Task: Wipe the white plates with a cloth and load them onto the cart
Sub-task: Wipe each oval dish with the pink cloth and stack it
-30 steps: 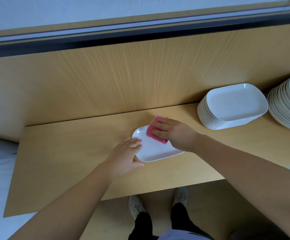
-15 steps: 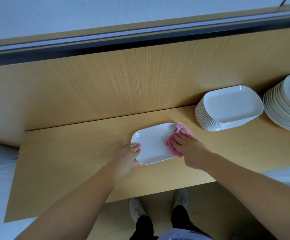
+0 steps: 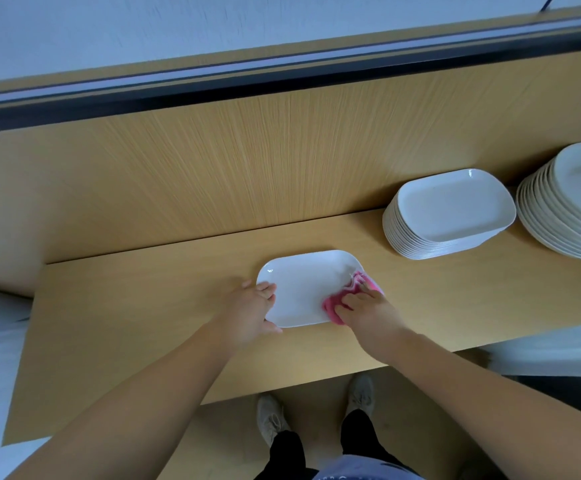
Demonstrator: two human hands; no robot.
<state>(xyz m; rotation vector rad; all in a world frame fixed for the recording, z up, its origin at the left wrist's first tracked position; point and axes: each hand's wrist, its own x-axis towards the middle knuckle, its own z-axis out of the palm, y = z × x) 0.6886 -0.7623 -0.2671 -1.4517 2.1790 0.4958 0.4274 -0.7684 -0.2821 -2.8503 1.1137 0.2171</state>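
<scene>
Wooden table [image 3: 143, 323] carries the white plate [image 3: 302, 289] near its front edge, long axis roughly 9 to 3 o'clock. The left hand [image 3: 247, 313] curls its fingers over the 9 o'clock rim. The right hand [image 3: 368, 313] presses close-set fingers onto the pink cloth [image 3: 332, 304] at the 4 o'clock corner. The plate's bare surface lies toward 10 o'clock from those fingers.

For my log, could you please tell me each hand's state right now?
Left hand: grips the plate by its edge.
Right hand: presses pink cloth on plate.
</scene>
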